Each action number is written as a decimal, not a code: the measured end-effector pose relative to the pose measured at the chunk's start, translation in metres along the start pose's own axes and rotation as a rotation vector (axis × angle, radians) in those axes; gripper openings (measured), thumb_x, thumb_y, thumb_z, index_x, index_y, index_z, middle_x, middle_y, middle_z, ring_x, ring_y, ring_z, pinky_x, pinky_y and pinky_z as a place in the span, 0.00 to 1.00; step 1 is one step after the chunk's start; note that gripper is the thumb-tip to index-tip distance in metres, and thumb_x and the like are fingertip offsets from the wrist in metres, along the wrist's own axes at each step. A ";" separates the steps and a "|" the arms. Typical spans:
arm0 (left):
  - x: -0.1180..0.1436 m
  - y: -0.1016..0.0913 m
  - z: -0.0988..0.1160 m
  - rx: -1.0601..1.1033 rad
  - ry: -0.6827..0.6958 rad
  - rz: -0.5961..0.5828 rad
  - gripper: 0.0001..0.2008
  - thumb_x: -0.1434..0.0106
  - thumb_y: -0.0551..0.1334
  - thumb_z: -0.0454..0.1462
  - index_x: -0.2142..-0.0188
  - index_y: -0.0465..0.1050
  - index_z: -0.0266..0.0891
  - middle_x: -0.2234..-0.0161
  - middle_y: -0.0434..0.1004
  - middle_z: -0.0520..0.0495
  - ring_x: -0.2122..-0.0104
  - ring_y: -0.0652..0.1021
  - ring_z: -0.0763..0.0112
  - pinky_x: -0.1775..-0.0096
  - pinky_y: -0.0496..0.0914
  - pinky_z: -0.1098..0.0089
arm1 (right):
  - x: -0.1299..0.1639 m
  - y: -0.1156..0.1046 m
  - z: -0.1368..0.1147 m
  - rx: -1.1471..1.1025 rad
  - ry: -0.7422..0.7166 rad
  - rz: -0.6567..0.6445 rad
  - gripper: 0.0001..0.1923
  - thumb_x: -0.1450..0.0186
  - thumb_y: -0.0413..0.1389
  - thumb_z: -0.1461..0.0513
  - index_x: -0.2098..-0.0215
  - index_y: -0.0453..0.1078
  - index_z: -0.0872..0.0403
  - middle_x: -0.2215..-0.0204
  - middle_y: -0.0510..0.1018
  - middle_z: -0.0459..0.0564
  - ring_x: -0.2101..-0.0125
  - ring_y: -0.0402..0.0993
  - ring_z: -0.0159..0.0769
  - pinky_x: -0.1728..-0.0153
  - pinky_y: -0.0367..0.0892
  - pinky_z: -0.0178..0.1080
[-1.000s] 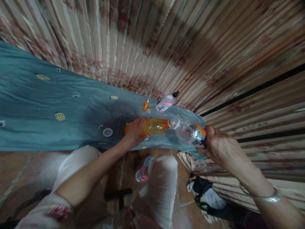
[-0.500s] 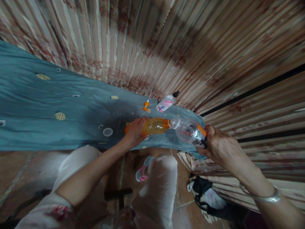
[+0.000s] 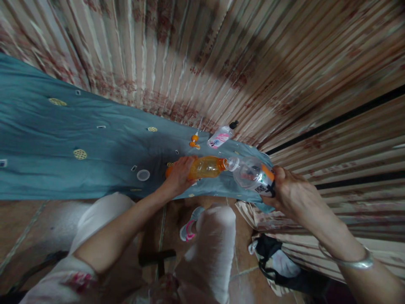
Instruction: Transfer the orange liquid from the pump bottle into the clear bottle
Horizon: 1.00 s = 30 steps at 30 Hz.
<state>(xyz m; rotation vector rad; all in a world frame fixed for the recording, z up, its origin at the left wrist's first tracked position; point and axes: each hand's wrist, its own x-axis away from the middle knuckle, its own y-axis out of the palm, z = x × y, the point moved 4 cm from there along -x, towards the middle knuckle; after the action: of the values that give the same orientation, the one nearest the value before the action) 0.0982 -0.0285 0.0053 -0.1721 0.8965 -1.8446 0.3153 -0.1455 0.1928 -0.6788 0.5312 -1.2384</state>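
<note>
My left hand [image 3: 181,174] is wrapped around an orange see-through bottle [image 3: 205,167] that lies nearly level, its neck pointing right. In my right hand [image 3: 286,188] is a clear plastic bottle [image 3: 249,173] with an orange, white and black label, its neck pointing left. The two bottle mouths meet, or very nearly meet, end to end; whether liquid passes between them I cannot tell. Just beyond them on the teal cloth lies an orange pump head [image 3: 194,141] with a thin tube. Beside it is a clear pump bottle [image 3: 220,137] with pink print and a black top.
A round white cap [image 3: 143,175] lies on the teal cloth [image 3: 107,143] left of my hands. Pleated patterned curtains [image 3: 177,55] rise behind and to the right. Below are my knees, the tiled floor [image 3: 22,228] and a black bag [image 3: 272,253].
</note>
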 end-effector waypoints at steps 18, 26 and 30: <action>0.001 0.004 -0.004 0.008 0.037 0.034 0.32 0.44 0.70 0.33 0.42 0.60 0.41 0.45 0.72 0.40 0.44 0.75 0.52 0.44 0.70 0.52 | 0.000 0.000 0.000 0.014 -0.019 0.037 0.15 0.37 0.59 0.54 0.63 0.61 0.54 0.75 0.72 0.51 0.75 0.71 0.42 0.74 0.57 0.39; 0.001 0.002 -0.002 0.010 0.031 0.022 0.32 0.43 0.70 0.34 0.41 0.59 0.40 0.44 0.72 0.39 0.43 0.74 0.53 0.43 0.70 0.52 | 0.000 -0.001 -0.001 0.017 -0.016 0.038 0.14 0.37 0.59 0.55 0.63 0.61 0.54 0.76 0.71 0.51 0.75 0.70 0.42 0.74 0.56 0.39; 0.001 -0.001 0.000 0.006 0.020 0.015 0.32 0.43 0.70 0.33 0.42 0.60 0.41 0.45 0.73 0.40 0.44 0.75 0.53 0.44 0.71 0.52 | -0.001 0.000 -0.001 0.000 0.002 0.020 0.13 0.37 0.58 0.56 0.63 0.61 0.54 0.75 0.72 0.52 0.75 0.70 0.42 0.74 0.56 0.39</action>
<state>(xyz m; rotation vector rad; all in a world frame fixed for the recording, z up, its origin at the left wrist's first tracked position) 0.0973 -0.0290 0.0056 -0.1429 0.9033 -1.8377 0.3149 -0.1451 0.1921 -0.6708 0.5388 -1.2208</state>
